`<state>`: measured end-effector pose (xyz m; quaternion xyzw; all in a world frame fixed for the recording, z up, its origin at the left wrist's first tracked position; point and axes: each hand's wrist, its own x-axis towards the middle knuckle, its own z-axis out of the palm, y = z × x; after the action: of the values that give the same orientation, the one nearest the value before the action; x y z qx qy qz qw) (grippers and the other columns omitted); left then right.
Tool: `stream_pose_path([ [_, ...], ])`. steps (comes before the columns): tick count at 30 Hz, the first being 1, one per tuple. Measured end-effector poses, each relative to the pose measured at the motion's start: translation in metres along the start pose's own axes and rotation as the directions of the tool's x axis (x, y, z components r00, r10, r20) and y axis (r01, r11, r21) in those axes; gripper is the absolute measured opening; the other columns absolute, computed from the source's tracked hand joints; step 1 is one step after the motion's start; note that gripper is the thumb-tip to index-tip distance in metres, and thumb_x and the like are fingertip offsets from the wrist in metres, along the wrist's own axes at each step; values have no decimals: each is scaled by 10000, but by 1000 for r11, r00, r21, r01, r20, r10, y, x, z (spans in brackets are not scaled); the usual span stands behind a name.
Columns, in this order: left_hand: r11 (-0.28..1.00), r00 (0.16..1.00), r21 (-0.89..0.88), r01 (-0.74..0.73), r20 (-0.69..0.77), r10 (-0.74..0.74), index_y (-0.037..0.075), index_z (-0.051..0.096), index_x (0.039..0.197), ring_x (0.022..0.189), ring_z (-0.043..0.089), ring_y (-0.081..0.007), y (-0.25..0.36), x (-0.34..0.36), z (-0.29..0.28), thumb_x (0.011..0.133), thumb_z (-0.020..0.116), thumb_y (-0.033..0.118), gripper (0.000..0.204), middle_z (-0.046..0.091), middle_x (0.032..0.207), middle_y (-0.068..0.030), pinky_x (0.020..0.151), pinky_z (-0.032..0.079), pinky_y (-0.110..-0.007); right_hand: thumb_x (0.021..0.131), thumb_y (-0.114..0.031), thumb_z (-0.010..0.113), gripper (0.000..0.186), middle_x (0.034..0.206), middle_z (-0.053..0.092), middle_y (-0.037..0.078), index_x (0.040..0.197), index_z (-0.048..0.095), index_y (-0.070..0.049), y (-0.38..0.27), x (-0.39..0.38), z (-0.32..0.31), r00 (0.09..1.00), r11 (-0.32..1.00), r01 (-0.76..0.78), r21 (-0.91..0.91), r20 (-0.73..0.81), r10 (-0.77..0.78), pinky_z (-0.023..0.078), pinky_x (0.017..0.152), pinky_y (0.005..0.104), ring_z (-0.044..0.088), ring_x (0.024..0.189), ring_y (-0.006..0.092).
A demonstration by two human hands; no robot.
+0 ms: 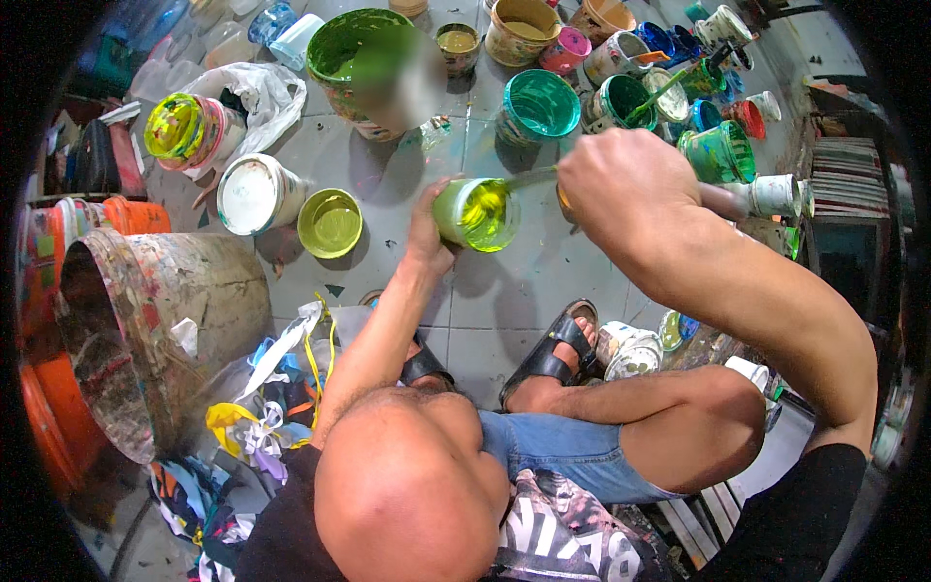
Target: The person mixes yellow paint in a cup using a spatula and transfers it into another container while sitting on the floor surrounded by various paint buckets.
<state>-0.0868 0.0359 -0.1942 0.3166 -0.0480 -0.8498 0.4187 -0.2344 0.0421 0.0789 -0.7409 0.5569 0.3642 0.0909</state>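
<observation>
The cup, small, translucent and holding yellow-green paint, is at mid-scene above the grey tiled floor. The left hand grasps it, wrapped around its left side; this hand is the nearer to it and the only one in contact. The cup's long axis runs roughly left to right, base toward the left palm, and its mouth is tilted toward the right hand. That hand is clenched around a tool, stands apart from the cup to its right and slightly farther off, and is blurred. The tool's grey blade points left from the fist, its tip at the far right part of the cup's rim; contact there cannot be confirmed. Left of the cup, apart from it, stands an olive-yellow tub, with a white-lidded tub just beyond. A teal bucket stands on the far side, slightly right, and a large green-coated bucket far left. A paint-stained bin occupies the near left.
</observation>
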Motion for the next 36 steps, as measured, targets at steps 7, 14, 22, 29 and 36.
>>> stream_pose_path([
  [7, 1000, 1000, 25, 14, 11, -14, 89, 597, 1210, 1027, 658, -227, -4, 4, -12, 952, 530, 378, 393, 669, 1108, -66, 922, 539, -406, 825, -86, 635, 133, 806, 739, 151, 830, 757, -34, -10, -7, 1, 1000, 1000, -23, 2, -18, 24, 614, 653, 392, 751, 781, 278],
  [14, 997, 999, 52, 50, -20, -49, 83, 600, 1199, 998, 669, -243, -6, 2, -2, 949, 522, 390, 403, 672, 1087, -70, 889, 555, -426, 806, -107, 657, 137, 831, 745, 147, 856, 764, -38, -25, -19, 18, 975, 987, 157, 31, 151, -160, 616, 676, 406, 752, 772, 284],
  [22, 995, 995, 12, 95, -9, -94, 97, 599, 1173, 989, 673, -247, -8, 7, -13, 950, 522, 410, 393, 676, 1063, -81, 877, 561, -435, 801, -93, 647, 141, 851, 740, 179, 844, 757, -15, -21, -13, 17, 991, 989, 103, 101, 78, -111, 612, 695, 422, 748, 781, 316],
  [29, 997, 997, 6, 83, 6, -83, 75, 611, 1140, 1002, 668, -251, -7, 8, -14, 957, 510, 389, 378, 680, 1064, -86, 903, 554, -440, 804, -62, 640, 128, 851, 740, 169, 832, 762, -34, -36, -17, 4, 987, 986, 91, 143, 115, -108, 614, 694, 416, 749, 829, 305],
  [36, 997, 997, -24, 80, -18, -80, 74, 610, 1128, 964, 674, -251, -9, 4, -5, 955, 515, 380, 364, 682, 1037, -90, 883, 555, -434, 810, -78, 634, 143, 897, 743, 178, 853, 758, -21, -22, -4, -9, 987, 989, 79, 129, 129, -95, 616, 699, 410, 748, 820, 316],
])
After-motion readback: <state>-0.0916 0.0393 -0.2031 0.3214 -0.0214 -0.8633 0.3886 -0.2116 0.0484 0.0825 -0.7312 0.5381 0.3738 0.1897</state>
